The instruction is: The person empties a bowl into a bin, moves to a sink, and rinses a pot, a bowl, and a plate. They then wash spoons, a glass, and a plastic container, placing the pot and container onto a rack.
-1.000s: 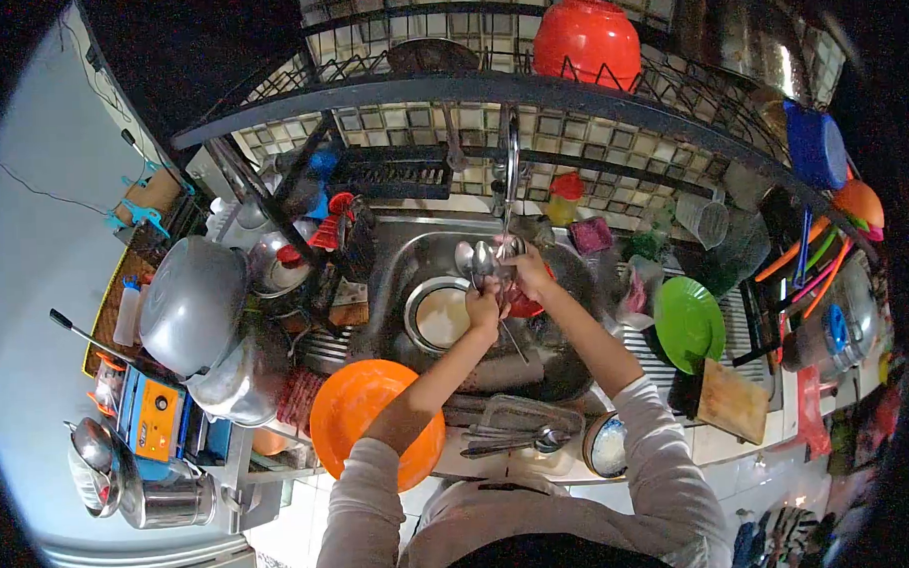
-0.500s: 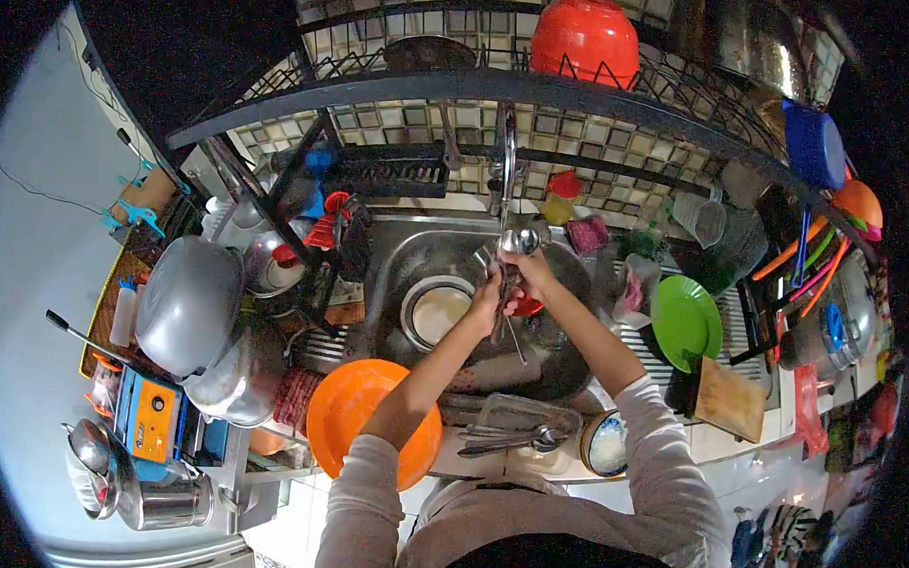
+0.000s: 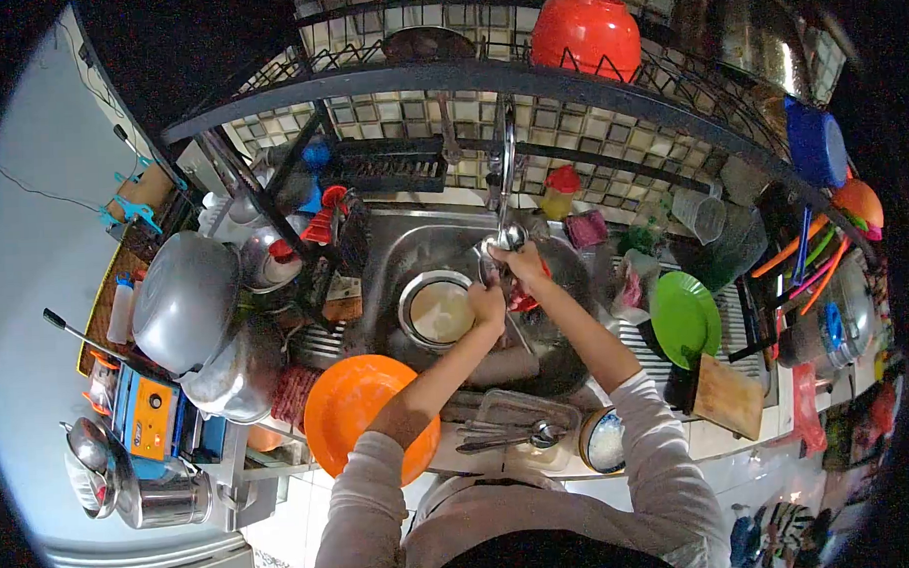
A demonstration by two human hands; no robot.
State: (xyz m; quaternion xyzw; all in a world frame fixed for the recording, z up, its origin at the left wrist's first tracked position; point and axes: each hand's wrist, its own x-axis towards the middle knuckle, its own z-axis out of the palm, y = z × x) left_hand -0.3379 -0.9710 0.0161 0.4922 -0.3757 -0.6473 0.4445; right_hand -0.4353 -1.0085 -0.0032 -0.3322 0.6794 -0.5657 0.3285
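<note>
Under the tap point(image 3: 510, 162), shiny metal spoons point(image 3: 514, 236) are held over the sink point(image 3: 403, 241), their bowls up by the spout. My left hand point(image 3: 487, 301) is closed low around the handles. Higher up, my right hand point(image 3: 521, 264) is wrapped round the same bundle, just below the bowls. How many spoons there are is hidden by my fingers. A round metal bowl with cloudy liquid point(image 3: 438, 310) sits in the basin left of my hands. Something red point(image 3: 544, 269) shows partly behind my right hand.
An orange basin point(image 3: 354, 403) stands at the front left, under my left forearm. A clear tray point(image 3: 499, 408) with several spoons lies at the front edge. To the right are a green plate point(image 3: 685, 319) and a wooden board point(image 3: 729, 395). A black rack point(image 3: 447, 81) hangs overhead.
My left hand has dropped slightly down the bundle, apart from my right hand. The right hand has moved a little up and left, and the bowls of the spoons have shifted slightly left.
</note>
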